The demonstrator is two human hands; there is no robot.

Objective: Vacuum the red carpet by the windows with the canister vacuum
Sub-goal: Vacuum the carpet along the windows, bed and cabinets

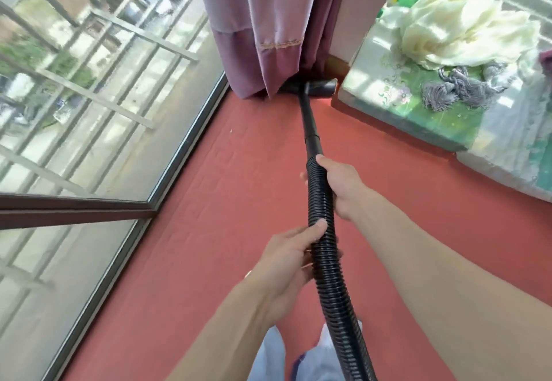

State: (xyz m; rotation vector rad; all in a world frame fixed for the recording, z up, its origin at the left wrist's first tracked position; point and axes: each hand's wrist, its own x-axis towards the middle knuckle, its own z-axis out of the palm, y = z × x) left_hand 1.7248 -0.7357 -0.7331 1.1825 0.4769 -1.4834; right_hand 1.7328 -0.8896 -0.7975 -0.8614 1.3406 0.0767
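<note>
Wand (309, 120) points away toward curtain (263, 22) (nozzle (319, 86) seemingly under hem); left hand (286, 264), right hand (343, 189) grip hose (322, 204).

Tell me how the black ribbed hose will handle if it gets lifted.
Likely floppy: the ribbed hose bends below the left hand. Its ridges should resist slipping in the right hand. The smooth wand ahead looks rigid, so it probably won't sag.

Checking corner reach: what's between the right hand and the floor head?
Head view: only the rigid black wand, from the right hand on the hose to the floor head, over red carpet.
</note>
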